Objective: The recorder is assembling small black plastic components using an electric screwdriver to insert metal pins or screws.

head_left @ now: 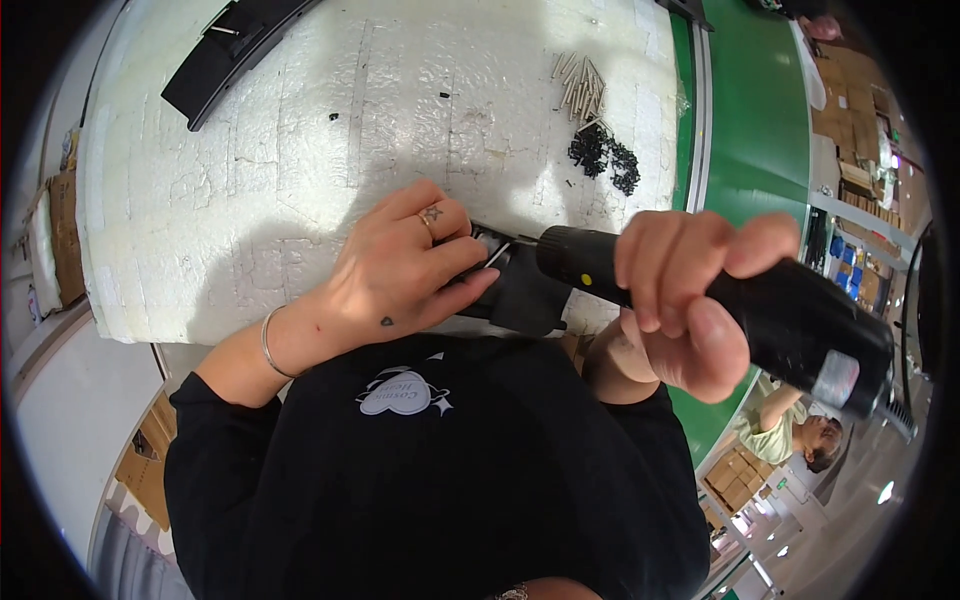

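My right hand [680,300] is wrapped round a black corded electric screwdriver [810,325] with a yellow dot near its nose. The tool lies nearly level, and its thin bit points left at a black plastic part [535,292]. That part is at the table's near edge, close to my body. My left hand [395,262] grips the part's left side with bent fingers. A short silver pin [498,255] shows beside the left fingertips. Whether the bit touches the part cannot be made out, and my fingers hide some of it.
A pile of silver pins [580,88] and a heap of small black screws [605,160] lie on the foam-covered table [300,190]. Another long black part [235,55] is at the far left. A green surface [755,130] runs along the right; a person [775,432] is beyond.
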{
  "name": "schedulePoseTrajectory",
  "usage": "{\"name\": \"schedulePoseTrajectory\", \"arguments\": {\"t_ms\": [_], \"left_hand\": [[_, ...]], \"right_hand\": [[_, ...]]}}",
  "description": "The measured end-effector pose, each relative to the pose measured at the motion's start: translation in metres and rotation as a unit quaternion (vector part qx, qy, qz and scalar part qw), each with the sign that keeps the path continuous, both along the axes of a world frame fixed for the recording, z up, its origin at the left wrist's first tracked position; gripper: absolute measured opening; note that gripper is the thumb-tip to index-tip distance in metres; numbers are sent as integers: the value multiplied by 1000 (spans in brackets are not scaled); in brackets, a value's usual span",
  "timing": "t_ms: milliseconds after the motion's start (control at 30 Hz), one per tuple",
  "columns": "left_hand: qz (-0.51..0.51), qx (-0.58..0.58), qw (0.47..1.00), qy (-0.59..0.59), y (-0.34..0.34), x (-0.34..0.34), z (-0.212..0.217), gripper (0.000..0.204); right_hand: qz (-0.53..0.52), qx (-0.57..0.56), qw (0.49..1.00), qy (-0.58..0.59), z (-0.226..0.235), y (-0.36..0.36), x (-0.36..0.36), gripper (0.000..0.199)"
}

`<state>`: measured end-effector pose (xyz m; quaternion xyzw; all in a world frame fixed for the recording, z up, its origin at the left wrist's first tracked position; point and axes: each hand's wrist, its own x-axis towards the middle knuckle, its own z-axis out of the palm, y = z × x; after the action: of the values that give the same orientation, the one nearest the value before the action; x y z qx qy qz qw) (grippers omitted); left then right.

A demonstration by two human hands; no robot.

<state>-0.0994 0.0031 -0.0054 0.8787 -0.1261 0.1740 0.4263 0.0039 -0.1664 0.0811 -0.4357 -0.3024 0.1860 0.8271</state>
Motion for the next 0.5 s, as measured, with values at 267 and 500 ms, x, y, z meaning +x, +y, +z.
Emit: {"name": "schedulePoseTrajectory", "arguments": {"t_ms": [267, 500], "left_hand": [[-25, 24, 997, 65, 0, -3, 16, 44], [-83, 190, 961, 186, -20, -8, 21, 100]], "right_hand": [[28, 50, 997, -41, 1, -17, 19, 37], [-27, 71, 997, -28, 3, -46, 44, 30]]}}
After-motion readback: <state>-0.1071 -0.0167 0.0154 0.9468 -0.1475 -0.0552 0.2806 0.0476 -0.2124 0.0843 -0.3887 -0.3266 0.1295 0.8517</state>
